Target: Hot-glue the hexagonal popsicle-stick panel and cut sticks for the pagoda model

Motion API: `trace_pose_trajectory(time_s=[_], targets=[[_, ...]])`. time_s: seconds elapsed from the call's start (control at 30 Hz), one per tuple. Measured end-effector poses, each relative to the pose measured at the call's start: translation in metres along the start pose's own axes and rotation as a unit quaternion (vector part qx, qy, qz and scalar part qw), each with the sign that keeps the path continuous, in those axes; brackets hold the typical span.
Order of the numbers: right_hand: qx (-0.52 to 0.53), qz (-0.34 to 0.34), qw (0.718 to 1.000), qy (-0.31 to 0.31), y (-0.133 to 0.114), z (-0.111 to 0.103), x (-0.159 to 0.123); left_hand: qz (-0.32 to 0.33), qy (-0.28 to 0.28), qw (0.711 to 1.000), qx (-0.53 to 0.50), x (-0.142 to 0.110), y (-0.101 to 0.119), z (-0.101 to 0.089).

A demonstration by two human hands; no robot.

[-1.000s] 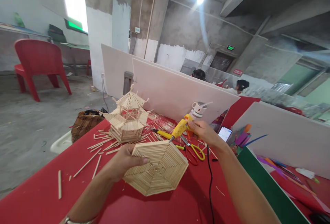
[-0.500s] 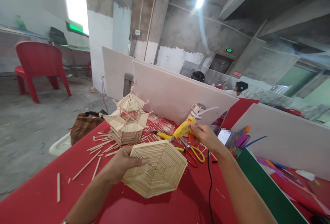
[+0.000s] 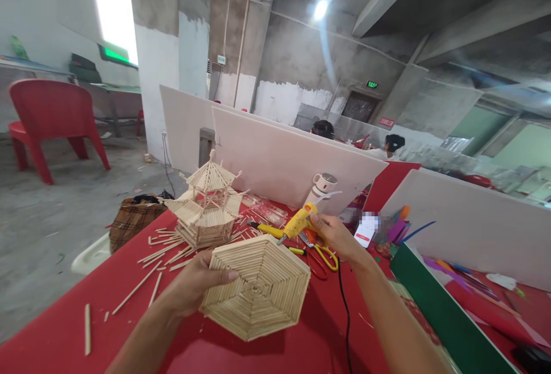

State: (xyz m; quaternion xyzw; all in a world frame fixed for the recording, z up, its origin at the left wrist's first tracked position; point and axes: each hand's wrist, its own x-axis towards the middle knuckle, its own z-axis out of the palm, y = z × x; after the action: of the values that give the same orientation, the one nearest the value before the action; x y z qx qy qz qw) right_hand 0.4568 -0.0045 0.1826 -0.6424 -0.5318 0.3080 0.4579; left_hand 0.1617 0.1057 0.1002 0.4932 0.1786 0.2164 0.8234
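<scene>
My left hand [image 3: 209,276] grips the left edge of a many-sided panel [image 3: 267,299] made of thin wooden sticks laid in rings, its thumb on the face. The panel is tilted up above the red table. In my right hand [image 3: 329,230] is a yellow hot glue gun [image 3: 300,220], with a clear glue stick out of its back. Its nozzle is at the panel's top right edge; whether it touches I cannot tell. Behind the panel stands a small pagoda model [image 3: 210,207] of the same sticks.
Loose sticks [image 3: 159,248] lie around the pagoda. Scissors with yellow handles [image 3: 327,256], a yellow cutter [image 3: 271,229] and pliers lie behind the panel. A white mug [image 3: 325,184], a phone [image 3: 365,230] and a green board [image 3: 447,316] are farther right. A black cord [image 3: 345,305] crosses the table.
The view has shifted a little, so everything sits slightly further left. The glue gun's nozzle stays near the panel's upper edge, and both hands keep their holds. The phone's screen now shows a red bar.
</scene>
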Motion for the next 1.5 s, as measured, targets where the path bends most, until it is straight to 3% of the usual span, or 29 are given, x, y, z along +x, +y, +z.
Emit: trace_pose_trajectory(time_s=[1.2, 1.5], targets=[[-0.020, -0.032, 0.999, 0.021, -0.008, 0.017, -0.004, 0.007, -0.017, 1.000, 0.005, 0.003, -0.007, -0.002], [-0.018, -0.027, 0.998, 0.058, 0.002, 0.005, -0.007, 0.020, -0.005, 1.000, -0.015, 0.003, -0.007, -0.003]])
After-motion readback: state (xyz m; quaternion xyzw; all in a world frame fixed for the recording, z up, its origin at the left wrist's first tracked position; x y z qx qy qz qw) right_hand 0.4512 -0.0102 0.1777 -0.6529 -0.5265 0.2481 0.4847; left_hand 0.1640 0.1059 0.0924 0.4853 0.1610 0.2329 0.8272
